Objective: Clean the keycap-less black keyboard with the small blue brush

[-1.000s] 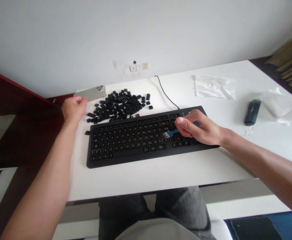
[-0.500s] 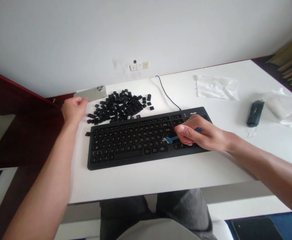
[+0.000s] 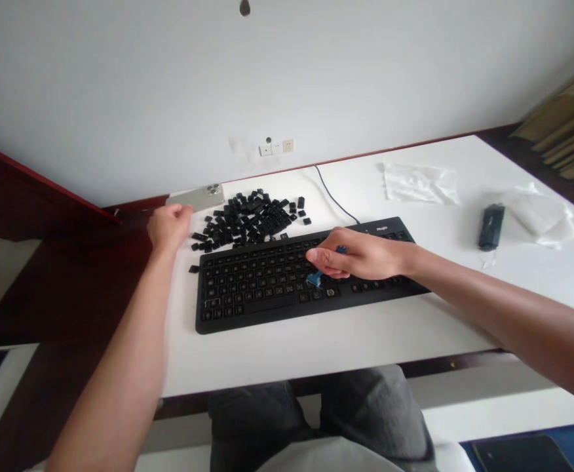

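Observation:
A black keyboard (image 3: 248, 319) lies on the desk with its key sockets bared; the long space bar (image 3: 270, 304) is in place. My right hand (image 3: 346, 254) is closed around a small blue brush (image 3: 315, 278) and holds it over the right-middle part of the key area. The brush head points down at the sockets; whether its tips touch them I cannot tell. My left hand (image 3: 169, 226) is a closed fist near the desk's left side, just in front of a phone (image 3: 196, 197), with nothing showing in it. Beside it is a heap of loose black keycaps (image 3: 248, 219).
A cable (image 3: 333, 195) runs from the keyboard to the desk's back edge. Toward the right are a clear plastic bag (image 3: 419, 183), a black object in clear wrapping (image 3: 491, 227) and a second plastic bag (image 3: 542, 216). Wall sockets (image 3: 277, 147) sit behind the white desk (image 3: 248, 360).
The camera view has shifted. My right hand has moved left over the keyboard, and the brush now stands steeper, its head below the hand. My left hand stays a fist beside the phone.

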{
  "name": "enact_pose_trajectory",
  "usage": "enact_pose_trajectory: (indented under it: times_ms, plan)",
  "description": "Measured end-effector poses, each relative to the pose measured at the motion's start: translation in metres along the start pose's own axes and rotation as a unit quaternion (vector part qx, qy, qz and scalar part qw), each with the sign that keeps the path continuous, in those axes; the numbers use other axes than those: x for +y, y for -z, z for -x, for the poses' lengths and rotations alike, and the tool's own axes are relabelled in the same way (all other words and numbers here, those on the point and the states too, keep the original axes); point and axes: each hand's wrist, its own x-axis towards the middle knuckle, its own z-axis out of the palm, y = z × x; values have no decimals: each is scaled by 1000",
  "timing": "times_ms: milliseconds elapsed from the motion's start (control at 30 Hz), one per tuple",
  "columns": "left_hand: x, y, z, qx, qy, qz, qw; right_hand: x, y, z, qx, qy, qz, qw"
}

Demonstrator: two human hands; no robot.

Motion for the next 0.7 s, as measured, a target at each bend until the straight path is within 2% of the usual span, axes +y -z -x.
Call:
enact_pose_trajectory:
  times_ms: [100,167,333,433,567,700]
  plan:
    - [-1,-2,-1,1,5,-6,1000,6,-4,5,20,41,0,999]
    - [-3,-3,-2,3,2,-7,1000,9,3,12,45,50,1,998]
    - [-3,-2,-1,3,-4,-3,1000,19,42,26,126,-10,55,990]
    - [-1,0,0,-1,1,-8,1000,23,55,29,110,-38,31,993]
    - [0,0,1,3,8,-8,1000,20,52,29,78,-37,-29,996]
    - [1,0,2,1,11,-6,1000,15,54,33,88,-34,-9,995]
